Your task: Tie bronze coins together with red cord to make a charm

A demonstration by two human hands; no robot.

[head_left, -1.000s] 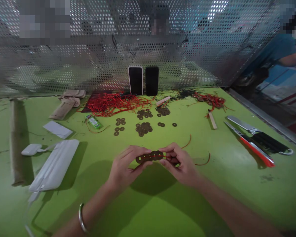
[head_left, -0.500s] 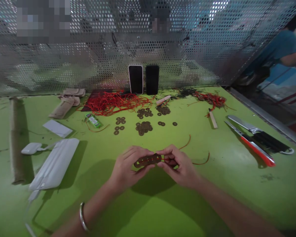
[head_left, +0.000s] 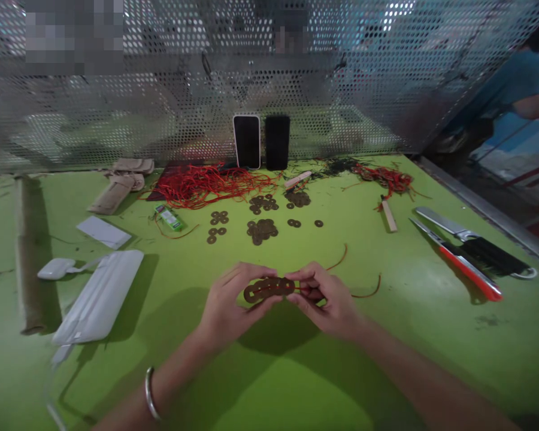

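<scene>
Between my two hands is a row of overlapping brown coins (head_left: 266,290) with square holes, strung on red cord. My left hand (head_left: 233,299) pinches the row from the left, fingers along its top edge and thumb beneath. At the right end, my right hand (head_left: 321,296) grips the last coin and the cord between thumb and fingers. Two loose ends of the red cord (head_left: 369,296) trail out past my right hand over the table. The row is held a little above the green tabletop (head_left: 269,383).
Loose coins (head_left: 263,231) lie in small piles beyond my hands. Behind them are a red cord heap (head_left: 202,184) and two upright phones (head_left: 277,142) against a perforated metal screen (head_left: 170,114). Scissors-like red-handled tool (head_left: 471,272) and a black brush (head_left: 494,256) lie right; a white power strip (head_left: 101,296) left.
The left end of the coin row shows a little more, as my left fingers have shifted slightly along it. Both hands keep their grip, and the view has tilted slightly.
</scene>
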